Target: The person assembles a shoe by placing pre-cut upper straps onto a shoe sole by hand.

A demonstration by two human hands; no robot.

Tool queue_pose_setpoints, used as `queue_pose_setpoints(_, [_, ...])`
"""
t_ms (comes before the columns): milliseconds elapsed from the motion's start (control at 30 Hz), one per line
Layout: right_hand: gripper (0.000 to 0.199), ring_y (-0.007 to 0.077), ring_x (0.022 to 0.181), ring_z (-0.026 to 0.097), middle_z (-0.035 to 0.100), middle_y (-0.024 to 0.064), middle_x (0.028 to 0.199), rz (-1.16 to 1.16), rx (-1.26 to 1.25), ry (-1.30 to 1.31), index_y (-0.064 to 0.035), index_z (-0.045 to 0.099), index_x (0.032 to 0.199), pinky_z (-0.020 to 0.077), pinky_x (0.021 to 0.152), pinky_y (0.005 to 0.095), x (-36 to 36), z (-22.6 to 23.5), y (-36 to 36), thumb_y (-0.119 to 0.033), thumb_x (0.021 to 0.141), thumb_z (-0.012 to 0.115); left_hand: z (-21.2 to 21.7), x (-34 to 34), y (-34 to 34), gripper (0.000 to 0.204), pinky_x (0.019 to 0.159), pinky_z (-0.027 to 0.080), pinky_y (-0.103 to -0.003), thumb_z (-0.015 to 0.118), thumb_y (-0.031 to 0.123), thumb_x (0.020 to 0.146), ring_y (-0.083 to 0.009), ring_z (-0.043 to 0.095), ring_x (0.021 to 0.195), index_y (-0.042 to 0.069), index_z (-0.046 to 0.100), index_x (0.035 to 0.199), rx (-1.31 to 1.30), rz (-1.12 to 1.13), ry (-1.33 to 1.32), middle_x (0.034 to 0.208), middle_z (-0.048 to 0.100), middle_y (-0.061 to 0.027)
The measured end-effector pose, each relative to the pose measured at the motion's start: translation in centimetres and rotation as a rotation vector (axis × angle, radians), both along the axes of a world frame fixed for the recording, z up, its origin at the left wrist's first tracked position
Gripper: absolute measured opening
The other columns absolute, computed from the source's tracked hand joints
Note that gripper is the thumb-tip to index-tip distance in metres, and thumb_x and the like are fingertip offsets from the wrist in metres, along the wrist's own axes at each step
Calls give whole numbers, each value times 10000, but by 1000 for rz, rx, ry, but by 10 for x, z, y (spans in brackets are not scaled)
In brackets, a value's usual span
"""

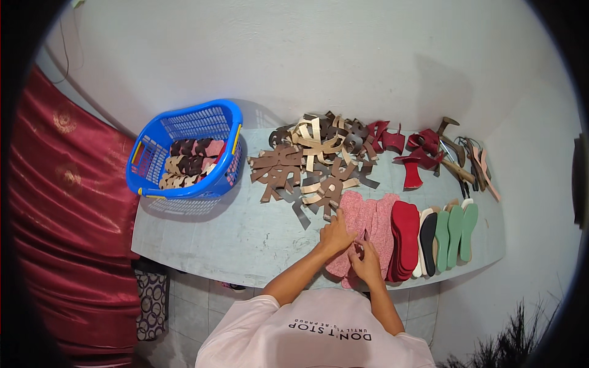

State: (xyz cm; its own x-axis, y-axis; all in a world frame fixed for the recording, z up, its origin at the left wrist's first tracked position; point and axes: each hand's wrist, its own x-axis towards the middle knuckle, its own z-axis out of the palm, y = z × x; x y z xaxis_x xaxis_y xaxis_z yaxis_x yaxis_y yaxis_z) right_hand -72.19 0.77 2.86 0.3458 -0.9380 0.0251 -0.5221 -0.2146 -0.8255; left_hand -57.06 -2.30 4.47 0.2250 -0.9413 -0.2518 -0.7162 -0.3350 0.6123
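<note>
Pink speckled sole pieces (375, 216) lie heaped just left of stacked red soles (405, 236), seen from where I stand. Left hand (335, 235) rests on the pink, thumb and forefinger apart; right hand (367, 263) has fingers clamped on a slim dark tool (366, 234), kind unclear.
</note>
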Motion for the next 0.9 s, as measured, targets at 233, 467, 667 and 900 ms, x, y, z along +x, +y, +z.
queue_pose_setpoints(233, [288,95,695,551,610,27,846,93,442,-376,4,596,1032,445,535,245,20,12,11,-161,800,641,-39,34,11,737,809,447,-408,704,288,662,-404,568,919,37,241,1177,-184,429,557,1056,526,-251])
queue_pose_setpoints(467, [262,106,713,571,637,45,832,21,427,-375,22,626,996,459,637,255,38,13,23,-156,803,632,-42,79,41,548,774,496,-349,626,122,785,-217,554,957,58,281,1205,-285,818,1381,1011,545,-110])
queue_pose_setpoints(667, [246,40,511,484,631,14,769,-81,676,-532,-13,634,1022,348,406,204,62,18,38,-150,818,631,-37,155,79,341,899,431,-417,565,243,865,-248,545,1009,66,496,1147,-225,845,1738,1117,540,-84])
queue_pose_setpoints(900, [281,226,1043,555,587,130,1110,-358,692,-1286,29,544,1103,412,938,357,94,6,40,-163,901,504,-31,204,104,334,830,468,-399,566,180,853,-261,578,971,23,498,1140,-78,616,1757,1056,584,-115])
